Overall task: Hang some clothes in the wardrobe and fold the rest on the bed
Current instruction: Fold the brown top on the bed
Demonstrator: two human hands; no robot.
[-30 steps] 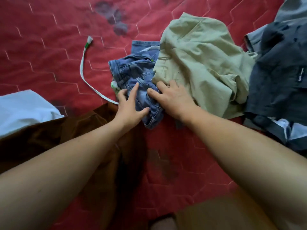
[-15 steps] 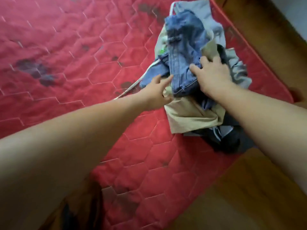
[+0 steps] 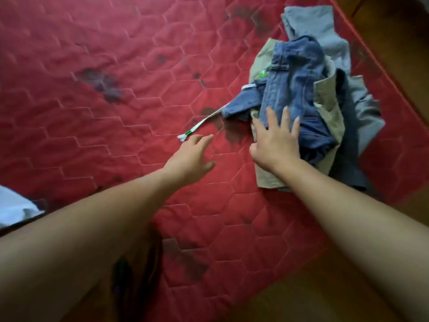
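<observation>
Bed: a red quilted mattress [image 3: 144, 94] stitched in hexagons and marked with dark stains fills most of the view; a wooden floor [image 3: 394, 43] shows past its right edge.
Clothes pile: a heap of garments sits near the mattress's right edge, with faded blue denim jeans [image 3: 294, 89] on top, a pale khaki garment [image 3: 329, 108] beneath and beside them, and grey-blue clothing [image 3: 362, 112] at the back and right.
Drawstring: a white cord with a green-striped tip [image 3: 199, 126] trails left from under the pile across the bare mattress.
Right hand: the right hand [image 3: 276, 140] lies palm-down with fingers spread flat on the lower edge of the jeans and the khaki garment, pressing rather than gripping.
Left hand: the left hand [image 3: 192, 156] reaches out open and empty over bare mattress, left of the pile, its fingertips just beside the cord's tip; contact cannot be told.
Other items: a white cloth [image 3: 14, 205] lies at the left edge; a dark brown garment [image 3: 139, 275], partly hidden by the left forearm, lies near the bottom.
</observation>
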